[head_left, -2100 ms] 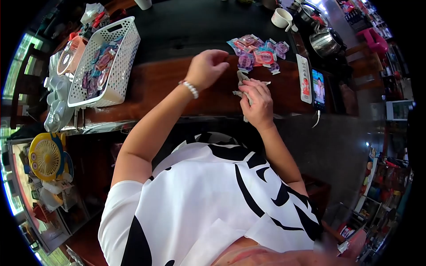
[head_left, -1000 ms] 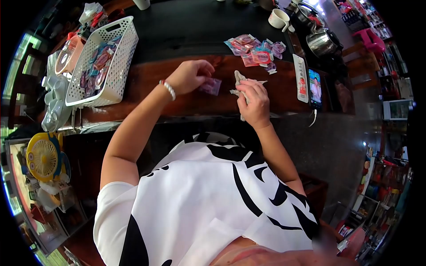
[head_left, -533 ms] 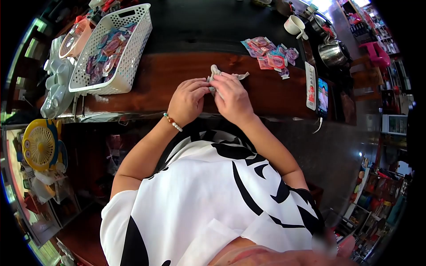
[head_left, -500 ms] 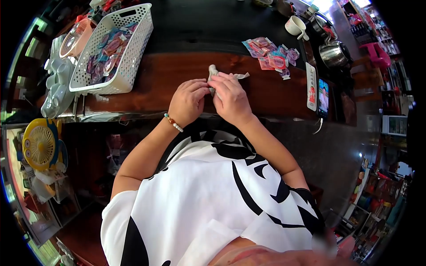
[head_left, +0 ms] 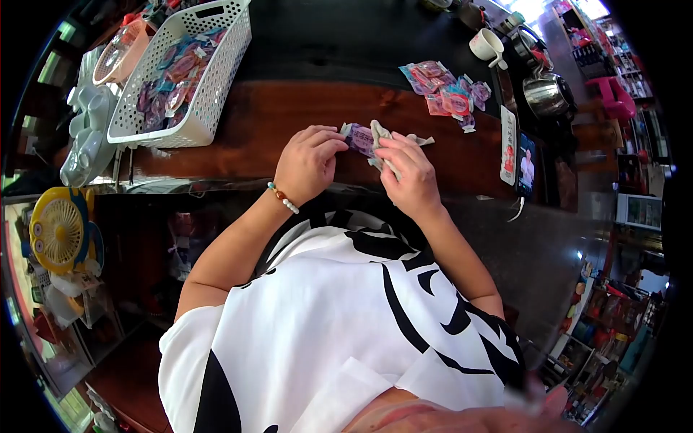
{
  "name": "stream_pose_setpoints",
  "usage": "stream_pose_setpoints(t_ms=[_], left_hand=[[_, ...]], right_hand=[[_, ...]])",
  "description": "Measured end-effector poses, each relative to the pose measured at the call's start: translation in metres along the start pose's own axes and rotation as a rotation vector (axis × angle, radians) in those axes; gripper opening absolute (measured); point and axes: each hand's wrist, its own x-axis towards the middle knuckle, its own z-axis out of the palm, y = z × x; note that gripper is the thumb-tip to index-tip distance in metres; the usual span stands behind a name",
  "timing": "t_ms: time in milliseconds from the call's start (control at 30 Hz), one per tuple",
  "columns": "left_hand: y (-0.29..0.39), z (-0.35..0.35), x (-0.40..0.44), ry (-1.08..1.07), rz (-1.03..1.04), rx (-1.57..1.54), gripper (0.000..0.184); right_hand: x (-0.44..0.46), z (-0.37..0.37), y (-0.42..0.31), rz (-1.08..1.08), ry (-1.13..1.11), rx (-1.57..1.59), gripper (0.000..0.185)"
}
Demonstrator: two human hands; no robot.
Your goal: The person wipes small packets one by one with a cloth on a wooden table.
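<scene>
A small purple packet [head_left: 359, 140] lies over the brown wooden table edge between my hands. My left hand [head_left: 310, 160] pinches the packet's left end, with the thumb and fingertips together. In my right hand [head_left: 410, 172] is a pale grey cloth [head_left: 382, 133], bunched under the fingers and resting on the packet's right end. One corner of the cloth sticks out to the right. A beaded bracelet is on my left wrist.
A white perforated basket [head_left: 225, 83] holding similar packets stands at left, beside a pink basket [head_left: 108, 66]. A pile of packets [head_left: 451, 94] lies at right. Beyond are a white mug [head_left: 485, 45], a metal kettle [head_left: 546, 95] and a phone [head_left: 526, 164] with a cable.
My right hand has moved right with the cloth, away from my left hand. The purple packet, hidden before, now shows between them. My left hand has stayed nearly in place.
</scene>
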Motion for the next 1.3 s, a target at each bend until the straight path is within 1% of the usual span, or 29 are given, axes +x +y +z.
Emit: stream_pose_setpoints(t_ms=[100,167,200,300,367,433,500,533,567,633,767,800,867,1000,1067,1200,1267,1300], left_hand=[[-0.004,0.002,0.000,0.007,0.000,-0.012,0.022],[-0.004,0.002,0.000,0.017,-0.001,-0.022,0.021],[-0.005,0.002,-0.001,0.014,0.002,-0.018,0.021],[-0.005,0.002,0.003,0.022,0.009,-0.022,0.019],[-0.001,-0.001,0.010,0.027,-0.108,-0.073,0.018],[-0.003,0.002,0.020,0.042,-0.121,-0.045,0.019],[-0.004,0.004,0.032,-0.001,-0.233,0.108,0.022],[-0.005,0.002,0.041,-0.112,-0.321,0.129,0.023],[-0.005,-0.002,0.051,-0.114,-0.314,0.127,0.023],[-0.005,-0.007,0.067,-0.438,-0.426,0.179,0.022],[-0.007,-0.004,0.072,-0.516,-0.408,0.210,0.020],[-0.005,-0.003,0.070,-0.520,-0.404,0.212,0.020],[-0.001,0.000,0.062,-0.355,-0.405,0.175,0.020],[0.003,-0.005,0.064,-0.424,-0.385,0.182,0.020],[0.002,-0.004,0.067,-0.500,-0.390,0.204,0.019],[0.005,-0.001,0.067,-0.501,-0.362,0.222,0.019],[0.011,0.000,0.068,-0.330,-0.412,0.073,0.011],[0.012,-0.001,0.069,-0.336,-0.408,0.073,0.011]], right_hand=[[0.011,0.015,-0.006,-0.012,0.025,-0.023,0.024],[0.018,0.026,-0.010,-0.102,0.014,-0.002,0.023],[0.019,0.029,-0.011,-0.107,0.000,-0.007,0.023],[0.020,0.024,-0.007,-0.129,-0.010,-0.004,0.023],[0.014,0.018,0.000,-0.118,0.020,0.012,0.022],[0.008,0.010,0.007,-0.106,0.046,0.029,0.022],[0.002,0.002,0.012,-0.055,0.084,0.005,0.019],[-0.002,-0.001,0.014,-0.032,0.101,-0.008,0.017],[-0.004,-0.002,0.017,-0.029,0.106,-0.012,0.017],[-0.008,-0.004,0.021,0.017,0.138,0.007,0.018],[-0.010,-0.002,0.020,0.038,0.163,0.014,0.019],[-0.010,-0.001,0.020,0.038,0.174,0.020,0.018],[-0.011,-0.001,0.021,0.044,0.189,0.026,0.018],[-0.011,0.000,0.022,0.022,0.195,0.012,0.018],[-0.011,0.001,0.021,0.009,0.198,0.007,0.017],[-0.012,0.001,0.021,0.027,0.211,0.014,0.017],[-0.013,0.001,0.023,0.036,0.221,0.020,0.017],[-0.014,0.001,0.023,0.037,0.231,0.022,0.018]])
